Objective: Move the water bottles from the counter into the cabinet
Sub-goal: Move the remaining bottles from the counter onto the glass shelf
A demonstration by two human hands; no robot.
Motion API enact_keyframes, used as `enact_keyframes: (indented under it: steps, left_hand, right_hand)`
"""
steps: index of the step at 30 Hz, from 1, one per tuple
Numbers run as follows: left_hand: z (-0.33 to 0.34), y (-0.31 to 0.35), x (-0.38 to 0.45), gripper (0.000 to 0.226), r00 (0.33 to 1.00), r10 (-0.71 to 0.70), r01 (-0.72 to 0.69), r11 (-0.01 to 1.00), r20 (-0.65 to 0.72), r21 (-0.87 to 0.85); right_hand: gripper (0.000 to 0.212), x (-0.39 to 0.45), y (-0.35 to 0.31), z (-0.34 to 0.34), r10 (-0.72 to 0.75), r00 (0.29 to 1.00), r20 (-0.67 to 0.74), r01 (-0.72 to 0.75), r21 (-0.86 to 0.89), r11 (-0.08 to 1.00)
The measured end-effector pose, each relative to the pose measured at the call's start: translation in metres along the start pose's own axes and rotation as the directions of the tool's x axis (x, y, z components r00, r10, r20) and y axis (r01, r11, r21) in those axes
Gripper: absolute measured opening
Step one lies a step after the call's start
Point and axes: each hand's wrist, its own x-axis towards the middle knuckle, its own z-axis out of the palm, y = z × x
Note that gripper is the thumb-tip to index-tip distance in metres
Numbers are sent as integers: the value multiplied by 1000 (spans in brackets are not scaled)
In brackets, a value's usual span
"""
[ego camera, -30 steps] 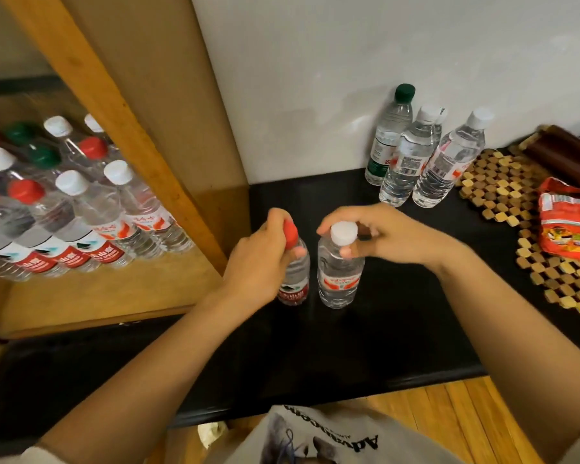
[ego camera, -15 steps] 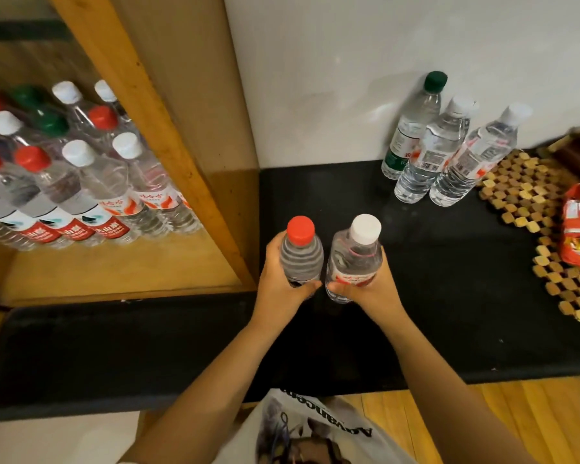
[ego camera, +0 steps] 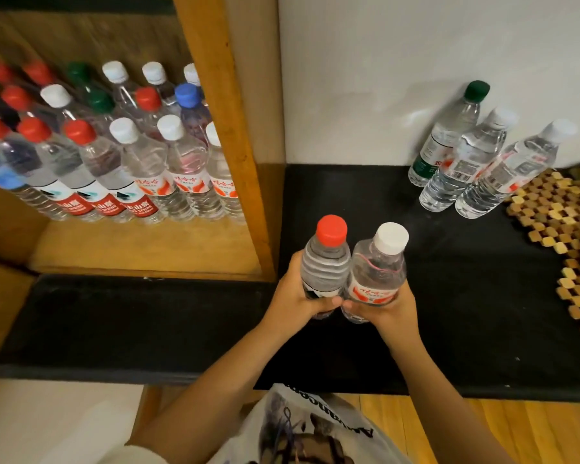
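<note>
- Carrying two bottles, head view: left hand [ego camera: 293,298] wraps the lower body of the red-cap bottle [ego camera: 325,262]; right hand [ego camera: 380,308] wraps the white-cap bottle [ego camera: 377,269]. Fingers curled tight on both, bottles touching side by side.
- Change: a second ago the hands were on the caps with both bottles standing on the counter [ego camera: 449,279]; now the grip is low on the bodies and both look lifted clear, near the cabinet [ego camera: 235,135] post.
- Meaning: pickup done, transfer comes next. Free shelf floor sits in front of the stored rows.
- Remaining: three bottles [ego camera: 476,162] against the back wall, beside the wooden mat [ego camera: 556,216].
</note>
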Motion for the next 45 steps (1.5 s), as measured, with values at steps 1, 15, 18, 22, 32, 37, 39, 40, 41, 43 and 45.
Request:
enact_keyframes:
  steps: [1,15,18,22,32,37,39,40,41,43,45]
  left_hand:
    - [-4,4,-6,78,1000,11,-11,1000,18,4]
    - [-79,60,-84,65,993,106,-114,979,-60,-170]
    - [-101,78,-96,64,983,151,-170,964,-103,-207]
    - [-136,117,-107,64,951,261,-296,921,-164,-252]
    - [-215,223,-106,61,800,546,-585,801,-248,-124]
    - [-248,285,-98,63,694,660,-696,717,-289,-34]
    - [-258,307,-92,68,661,693,-727,686,-287,-20]
    - [-263,317,-89,69,646,705,-739,674,-294,-8]
    - [-269,326,-86,68,631,715,-748,664,-302,10]
    - [-279,343,-78,65,620,722,-749,661,-306,42]
    - [-290,356,-70,57,649,705,-724,688,-285,53]
  right_hand:
    - [82,-6,-5,1,-3,1000,0,3,8,1000]
    - [92,-66,-78,59,-110,977,181,72,205,976]
    - [88,-72,-102,81,-147,966,211,91,256,962]
    - [91,-74,-148,109,-234,946,226,168,276,946]
    - [82,-68,-284,160,-567,811,144,496,345,797]
    - [75,-64,-352,175,-712,686,150,627,375,683]
    - [69,-59,-375,178,-749,646,150,663,377,647]
    - [65,-55,-384,179,-763,627,153,668,397,629]
    - [62,-50,-394,180,-777,608,162,673,413,614]
    - [62,-40,-414,186,-786,593,175,682,408,606]
    - [64,-26,-431,192,-783,603,156,703,361,613]
